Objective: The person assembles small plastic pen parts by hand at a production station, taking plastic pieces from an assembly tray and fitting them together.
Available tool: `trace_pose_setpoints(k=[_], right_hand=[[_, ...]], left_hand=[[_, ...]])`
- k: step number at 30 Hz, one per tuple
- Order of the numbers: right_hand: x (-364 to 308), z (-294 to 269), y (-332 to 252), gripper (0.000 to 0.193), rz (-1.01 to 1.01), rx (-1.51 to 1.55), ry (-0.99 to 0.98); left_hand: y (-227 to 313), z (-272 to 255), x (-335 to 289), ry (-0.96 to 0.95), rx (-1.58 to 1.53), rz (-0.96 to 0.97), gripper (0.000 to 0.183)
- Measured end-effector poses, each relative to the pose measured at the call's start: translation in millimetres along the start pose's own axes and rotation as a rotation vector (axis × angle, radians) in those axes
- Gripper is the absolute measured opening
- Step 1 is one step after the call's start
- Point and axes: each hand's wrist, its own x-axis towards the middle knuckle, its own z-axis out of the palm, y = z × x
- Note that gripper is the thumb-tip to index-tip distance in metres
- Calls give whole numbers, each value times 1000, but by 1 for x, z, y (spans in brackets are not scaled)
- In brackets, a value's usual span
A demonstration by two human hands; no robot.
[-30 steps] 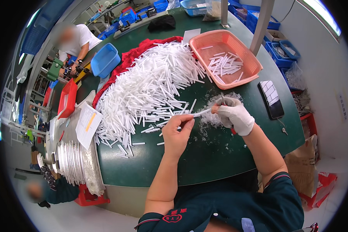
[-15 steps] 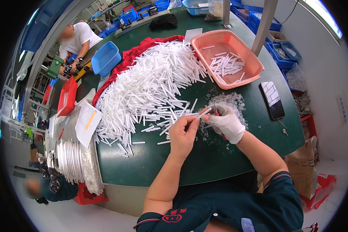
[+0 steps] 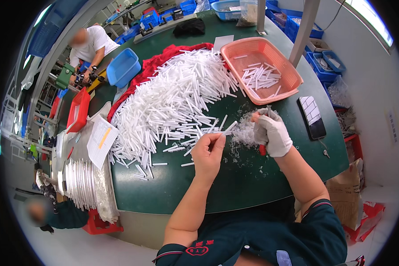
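- Sitting at a dark green table [image 3: 235,186], you face a white tube pile [image 3: 173,102].
- Pink basket [image 3: 292,77] holds few tubes.
- Left hand [image 3: 208,153] fingers pinch one tube [image 3: 228,128]; gloved right hand [image 3: 272,133] fists around a red-handled tool [image 3: 262,150].

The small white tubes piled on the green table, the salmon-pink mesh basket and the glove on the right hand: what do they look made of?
Small white tubes: likely plastic, matte and uniform. Salmon-pink mesh basket: moulded plastic, judging by its perforated walls. White glove on the right hand: seemingly knitted fabric, soft and wrinkled. The left hand is bare and holds one tube.
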Motion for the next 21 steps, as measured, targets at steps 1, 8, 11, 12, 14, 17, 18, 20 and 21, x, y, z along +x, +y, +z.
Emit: trace_pose_setpoints(k=[1,8,11,12,14,17,18,20,21], right_hand=[[1,-2,-2,11,9,-54,0],[-4,9,-4,24,101,-416,-115],[-5,11,-7,21,142,-599,-187],[-5,9,-11,22,181,-605,-193],[-1,2,-15,22,197,-579,-212],[9,-11,-19,24,102,-409,-112],[11,-12,-21,24,15,-290,-42],[19,-19,-27,24,-25,16,-8],[19,-19,-28,24,-25,17,-6]], left_hand=[[-1,0,0,-2,-2,3,9],[0,-2,2,-65,-12,-30,10],[-1,-1,4,-145,28,26,11],[1,-2,5,-147,22,24,11],[-1,-6,10,-128,11,1,12],[0,-18,19,-77,327,37,15],[-1,-19,18,-81,326,36,15],[-1,-19,16,-288,737,138,12],[-2,-17,13,-291,737,138,12]])
